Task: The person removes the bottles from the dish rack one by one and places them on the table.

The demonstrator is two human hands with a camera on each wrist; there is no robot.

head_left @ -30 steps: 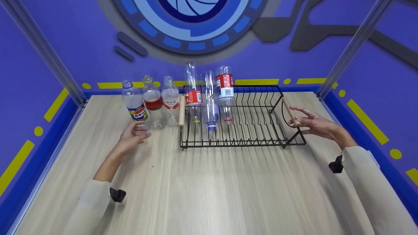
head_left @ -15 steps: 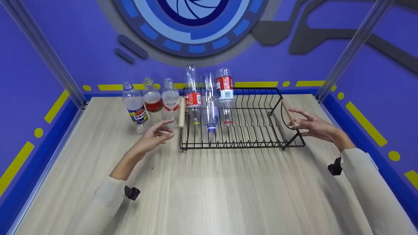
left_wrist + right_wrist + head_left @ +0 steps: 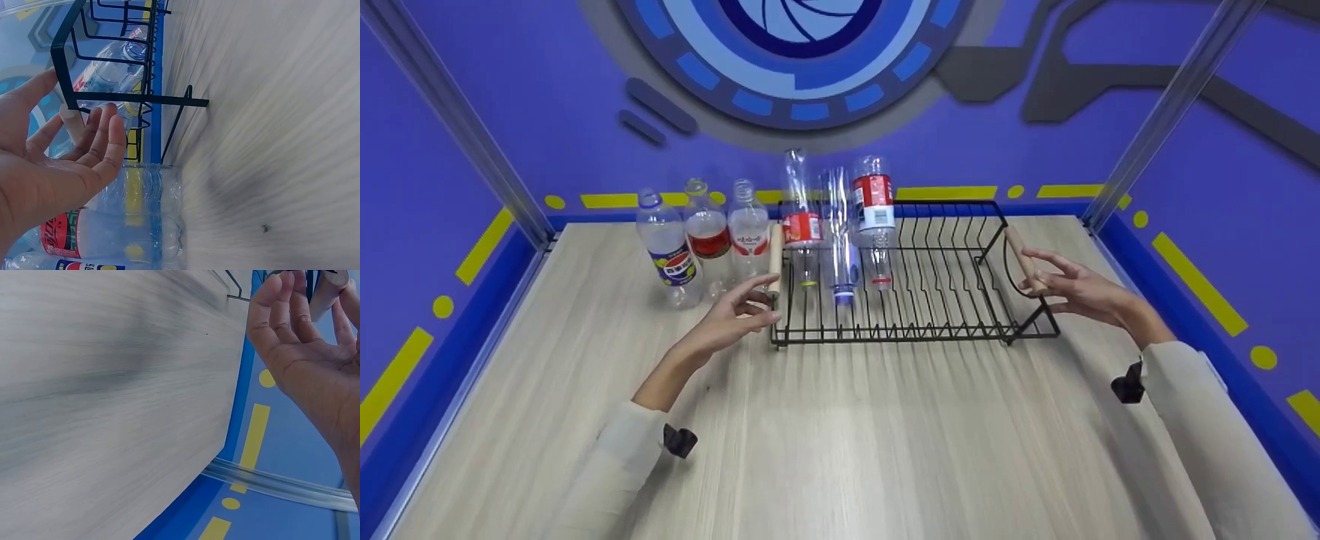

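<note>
A black wire dish rack (image 3: pixel 930 335) with wooden handles at both ends stands on the table. My left hand (image 3: pixel 733 321) is at the rack's left handle (image 3: pixel 775 259), fingers loosely bent, fingertips right at its near end. In the left wrist view, the thumb of that hand (image 3: pixel 67 163) lies beside the rack's corner and the fingers reach past the handle. My right hand (image 3: pixel 1084 292) holds the right handle (image 3: pixel 1024 259), with fingers on both sides of it. Inside the rack's left part, three plastic bottles lean neck down: one red-labelled (image 3: pixel 802 226), one bluish (image 3: pixel 840 240), one red-and-white-labelled (image 3: pixel 874 202).
Left of the rack, three uncapped plastic bottles stand upright in a row: a blue-labelled one (image 3: pixel 673 266), a red-labelled one (image 3: pixel 709 244) and a clear one with red print (image 3: pixel 751 244). Blue-purple panels (image 3: pixel 547 112) enclose the wooden table (image 3: pixel 840 435) at the back and sides.
My left hand has moved right, from beside the blue-labelled bottle to the rack's left handle. The right hand stays at its handle, and the rack and bottles have not moved.
</note>
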